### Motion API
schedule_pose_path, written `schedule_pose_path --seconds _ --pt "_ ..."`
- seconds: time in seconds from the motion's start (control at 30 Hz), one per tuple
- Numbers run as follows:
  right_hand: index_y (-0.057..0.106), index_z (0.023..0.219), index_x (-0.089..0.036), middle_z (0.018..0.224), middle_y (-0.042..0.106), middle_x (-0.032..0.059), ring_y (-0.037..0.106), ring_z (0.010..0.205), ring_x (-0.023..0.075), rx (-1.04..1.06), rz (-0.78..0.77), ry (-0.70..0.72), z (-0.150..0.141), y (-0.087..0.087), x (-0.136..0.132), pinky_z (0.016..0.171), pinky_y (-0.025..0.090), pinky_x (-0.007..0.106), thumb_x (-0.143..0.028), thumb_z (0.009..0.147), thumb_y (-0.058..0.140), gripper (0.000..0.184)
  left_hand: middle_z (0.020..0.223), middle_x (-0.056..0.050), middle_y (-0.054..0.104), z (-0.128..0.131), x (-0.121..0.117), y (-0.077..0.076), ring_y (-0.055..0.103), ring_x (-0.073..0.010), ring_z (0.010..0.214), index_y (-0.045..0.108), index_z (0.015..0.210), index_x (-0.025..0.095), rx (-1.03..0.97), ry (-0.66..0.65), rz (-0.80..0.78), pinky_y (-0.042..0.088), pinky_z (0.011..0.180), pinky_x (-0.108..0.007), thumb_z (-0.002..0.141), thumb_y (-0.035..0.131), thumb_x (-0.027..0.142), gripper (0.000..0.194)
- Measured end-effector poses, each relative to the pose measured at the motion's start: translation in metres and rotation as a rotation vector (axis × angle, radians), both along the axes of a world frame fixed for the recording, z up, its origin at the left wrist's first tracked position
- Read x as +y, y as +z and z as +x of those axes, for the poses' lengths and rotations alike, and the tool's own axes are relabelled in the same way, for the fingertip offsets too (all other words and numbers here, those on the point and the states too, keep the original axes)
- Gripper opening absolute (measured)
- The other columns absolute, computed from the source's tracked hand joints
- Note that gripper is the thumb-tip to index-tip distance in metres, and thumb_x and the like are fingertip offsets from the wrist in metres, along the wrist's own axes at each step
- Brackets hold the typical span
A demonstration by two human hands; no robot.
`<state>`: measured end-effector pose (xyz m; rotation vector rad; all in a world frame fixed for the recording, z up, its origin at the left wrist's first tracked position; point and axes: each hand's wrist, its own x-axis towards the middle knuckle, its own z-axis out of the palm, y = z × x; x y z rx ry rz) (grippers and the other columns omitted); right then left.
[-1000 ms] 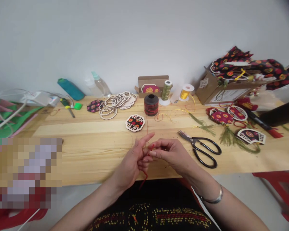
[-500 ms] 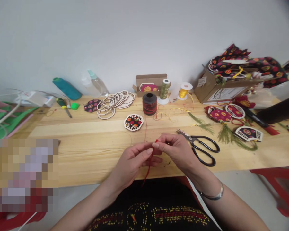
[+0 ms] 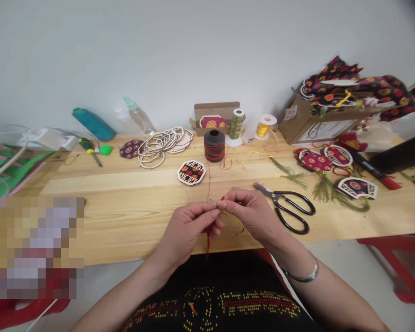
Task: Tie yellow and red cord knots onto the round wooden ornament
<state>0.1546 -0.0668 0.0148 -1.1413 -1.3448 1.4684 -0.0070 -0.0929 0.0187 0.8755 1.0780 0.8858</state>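
Observation:
My left hand (image 3: 190, 226) and my right hand (image 3: 251, 214) meet over the front of the wooden table (image 3: 124, 216). Both pinch a red thread (image 3: 208, 240) between fingertips, and a bundle of it hangs down below my left hand. A thin strand of the thread runs up the table to a dark spool (image 3: 214, 145). A patterned lantern-shaped ornament (image 3: 191, 172) lies just beyond my hands. Black scissors (image 3: 287, 210) rest to the right of my right hand.
Wooden frame cut-outs (image 3: 162, 145) are stacked at the back left, near a teal bottle (image 3: 93, 123) and a spray bottle (image 3: 136, 115). Green (image 3: 237, 123) and gold (image 3: 264, 127) spools stand at the back. A cardboard box (image 3: 318, 124) of patterned fabric and several finished ornaments (image 3: 332, 159) fill the right.
My left index finger, stretched out a second ago, has curled into a pinch. Both hands have closed together on the thread and risen slightly on the table.

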Motion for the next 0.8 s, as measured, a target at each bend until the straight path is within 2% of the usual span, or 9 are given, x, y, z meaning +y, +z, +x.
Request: schedule_pose_path --seconds 0.13,0.23,0.3,0.43,0.53,0.67,0.73,0.8 --pt "0.071 0.080 -0.018 0.075 0.061 0.0027 0.054 0.074 0.0145 -0.443 0.314 0.028 0.005 -0.007 -0.004 0.069 0.041 0.029 -0.019 0.082 0.061 0.011 0.064 -0.002 0.068 -0.011 0.004 0.006 0.058 -0.0085 0.053 0.072 0.076 0.015 -0.042 0.117 -0.002 0.045 0.051 -0.019 0.075 0.069 0.022 0.007" --pt "0.069 0.074 -0.018 0.075 0.061 0.0043 0.051 0.078 0.0171 -0.764 0.493 0.184 0.006 -0.012 -0.014 0.070 0.038 0.029 -0.016 0.084 0.058 0.016 0.063 -0.002 0.067 -0.021 0.007 0.009 0.056 -0.0073 0.050 0.072 0.076 0.014 -0.055 0.205 0.021 0.042 0.048 -0.018 0.073 0.071 0.020 0.007" --pt "0.067 0.074 -0.018 0.076 0.060 0.0047 0.048 0.079 0.0179 -0.877 0.567 0.274 0.003 -0.014 -0.020 0.069 0.036 0.030 -0.018 0.087 0.055 0.018 0.063 -0.002 0.066 -0.024 0.009 0.010 0.053 -0.0057 0.047 0.072 0.077 0.013 -0.047 0.245 0.022 0.036 0.042 -0.015 0.072 0.072 0.021 0.009" --pt "0.063 0.077 -0.018 0.083 0.061 0.0056 0.045 0.083 0.0197 -0.997 0.741 0.338 -0.007 -0.015 -0.025 0.069 0.033 0.032 -0.018 0.088 0.053 0.014 0.062 -0.003 0.065 -0.025 0.010 0.011 0.047 -0.0028 0.043 0.071 0.076 0.011 -0.030 0.291 0.021 0.026 0.038 -0.014 0.071 0.072 0.021 0.011" --pt "0.062 0.078 -0.017 0.086 0.061 0.0070 0.043 0.082 0.0213 -1.101 0.851 0.375 -0.017 -0.014 -0.022 0.068 0.031 0.034 -0.014 0.083 0.056 0.008 0.063 -0.003 0.066 -0.023 0.010 0.012 0.046 -0.0028 0.044 0.071 0.076 0.011 -0.024 0.290 0.010 0.026 0.038 -0.014 0.070 0.073 0.021 0.012" --pt "0.063 0.079 -0.014 0.082 0.061 0.0092 0.043 0.080 0.0227 -1.172 0.965 0.413 -0.028 -0.017 -0.019 0.065 0.030 0.036 -0.011 0.082 0.055 0.009 0.065 -0.005 0.067 -0.024 0.010 0.013 0.048 -0.0044 0.045 0.072 0.076 0.011 -0.012 0.302 0.025 0.027 0.038 -0.015 0.069 0.074 0.022 0.014" --pt "0.063 0.079 -0.014 0.082 0.061 0.0102 0.044 0.081 0.0231 -1.132 0.962 0.413 -0.029 -0.020 -0.017 0.065 0.031 0.036 -0.010 0.082 0.054 0.010 0.070 -0.006 0.070 -0.025 0.010 0.014 0.051 -0.0054 0.047 0.072 0.075 0.011 -0.002 0.320 0.035 0.029 0.038 -0.015 0.068 0.074 0.023 0.013" --pt "0.062 0.077 -0.014 0.081 0.062 0.0092 0.046 0.081 0.0215 -0.986 0.845 0.365 -0.026 -0.018 -0.014 0.066 0.034 0.034 -0.008 0.082 0.054 0.012 0.077 -0.009 0.072 -0.026 0.010 0.014 0.053 -0.0063 0.050 0.072 0.076 0.011 0.007 0.346 0.039 0.030 0.039 -0.016 0.068 0.074 0.023 0.014"
